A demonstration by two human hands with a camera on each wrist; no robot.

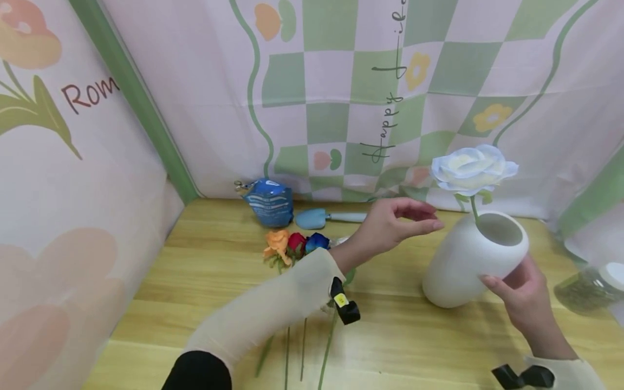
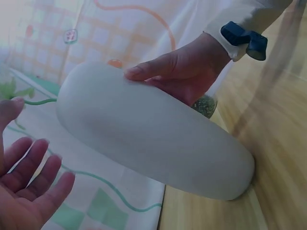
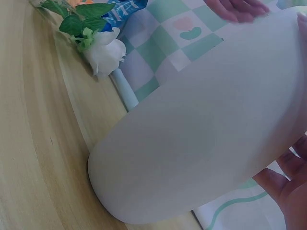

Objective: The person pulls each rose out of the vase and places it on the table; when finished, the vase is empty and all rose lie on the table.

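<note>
A white vase (image 1: 458,271) stands tilted on the wooden table at the right. Its mouth holds one pale blue-white artificial rose (image 1: 474,169) on a green stem. My right hand (image 1: 524,295) grips the vase's right side, thumb on the front and fingers behind. To the left of the rose, my left hand (image 1: 397,222) hovers in the air with loosely bent fingers and nothing in it. In the left wrist view, the left hand's fingers (image 2: 36,160) are spread beside the vase's mouth.
On the table lie an orange rose (image 1: 277,245), a red rose (image 1: 296,242), a blue rose (image 1: 317,241) and a white rose (image 3: 104,51). Behind them are a blue bag (image 1: 270,203) and a small shovel (image 1: 312,218). A lidded jar (image 1: 590,290) stands at the right edge.
</note>
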